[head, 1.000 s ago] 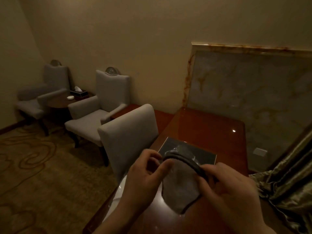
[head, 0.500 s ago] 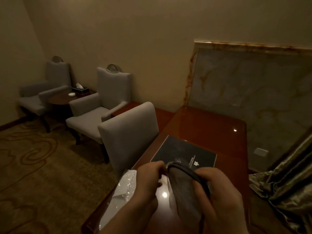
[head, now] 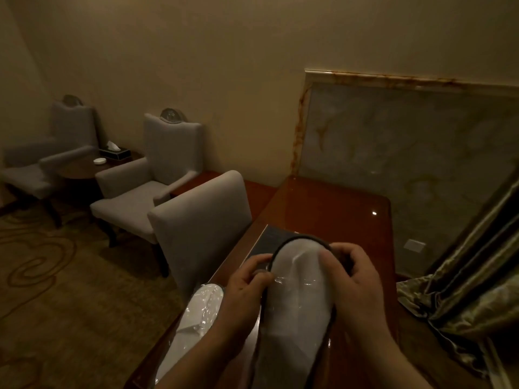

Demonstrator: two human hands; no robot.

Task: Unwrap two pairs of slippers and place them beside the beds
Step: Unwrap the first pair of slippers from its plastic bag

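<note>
Above the near end of the glossy reddish-brown wooden desk [head: 331,209], both hands hold a pair of white cloth slippers with a dark rim [head: 297,304], wrapped in clear plastic film [head: 283,280]. The toe end points away from the person and the flat white side faces the camera. The left hand [head: 244,287] is at the left edge of the pair. Its fingers are curled, and thumb and forefinger pinch the film beside the dark rim. The right hand [head: 359,279] grips the right side near the toe: the thumb lies on the white face and the other fingers curl behind the rim. If the pair touches the desk I cannot tell, because the forearms hide its lower end.

On the left edge of the desk, just beside the left forearm, lies a second pair of white slippers in shiny clear plastic [head: 196,315]. Behind the held pair, flat on the desk, is a dark rectangular folder [head: 266,237]. At the left side of the desk stands a grey upholstered chair [head: 202,211], its back close to the desk edge. Farther left of the desk is a grey armchair [head: 146,189], then a small round dark table [head: 78,167] bearing a black tissue box [head: 115,153]. Behind the desk rises a pale marble wall panel [head: 393,153], and at its right side hangs an olive satin curtain [head: 463,282].
</note>
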